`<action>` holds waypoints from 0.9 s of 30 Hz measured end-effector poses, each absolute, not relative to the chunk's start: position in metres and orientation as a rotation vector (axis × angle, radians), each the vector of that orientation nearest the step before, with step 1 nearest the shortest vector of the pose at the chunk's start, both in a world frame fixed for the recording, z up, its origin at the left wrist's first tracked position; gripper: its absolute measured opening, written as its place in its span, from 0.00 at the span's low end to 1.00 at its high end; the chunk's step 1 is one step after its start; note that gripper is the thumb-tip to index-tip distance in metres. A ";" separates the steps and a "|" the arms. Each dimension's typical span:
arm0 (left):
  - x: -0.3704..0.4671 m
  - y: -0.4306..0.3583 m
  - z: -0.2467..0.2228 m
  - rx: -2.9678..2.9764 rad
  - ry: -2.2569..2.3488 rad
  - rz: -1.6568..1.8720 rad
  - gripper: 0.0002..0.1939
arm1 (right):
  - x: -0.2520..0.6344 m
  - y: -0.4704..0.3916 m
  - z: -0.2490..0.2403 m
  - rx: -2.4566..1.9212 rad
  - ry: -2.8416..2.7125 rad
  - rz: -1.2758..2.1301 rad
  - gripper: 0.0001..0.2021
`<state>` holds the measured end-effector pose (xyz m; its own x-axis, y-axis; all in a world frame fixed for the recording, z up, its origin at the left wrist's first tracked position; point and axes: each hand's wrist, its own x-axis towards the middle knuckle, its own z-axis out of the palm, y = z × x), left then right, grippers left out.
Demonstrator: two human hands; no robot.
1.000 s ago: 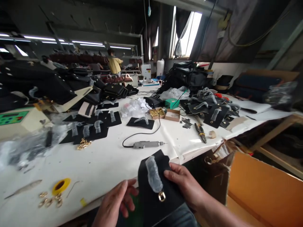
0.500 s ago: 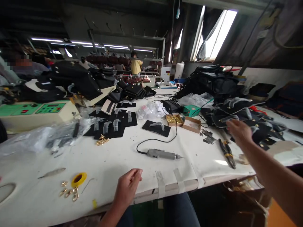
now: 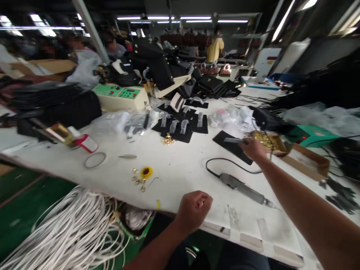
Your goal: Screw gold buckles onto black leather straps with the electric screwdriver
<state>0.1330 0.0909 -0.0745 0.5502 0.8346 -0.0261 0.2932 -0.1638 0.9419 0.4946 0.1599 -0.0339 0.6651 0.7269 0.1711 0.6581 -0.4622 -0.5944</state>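
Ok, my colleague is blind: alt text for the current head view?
The right hand is at a clear-wrapped strip on a black panel, on a cluttered white table; the left hand curls near the front edge. A gray corded tool lies nearby.

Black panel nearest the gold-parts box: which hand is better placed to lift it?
Right, probably. The right hand is at the black panel; the left hand is curled farther off, by the near edge of the table.
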 end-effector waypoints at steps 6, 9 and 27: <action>0.131 0.093 -0.076 1.326 0.910 0.775 0.21 | 0.442 0.114 0.010 -2.176 -1.170 -0.014 0.20; 0.114 0.087 -0.069 0.990 0.842 0.817 0.38 | 0.376 0.058 0.023 -2.056 -1.192 0.201 0.23; -0.097 0.004 -0.069 0.668 1.425 1.123 0.25 | 0.119 0.117 -0.050 -1.660 -1.790 0.664 0.11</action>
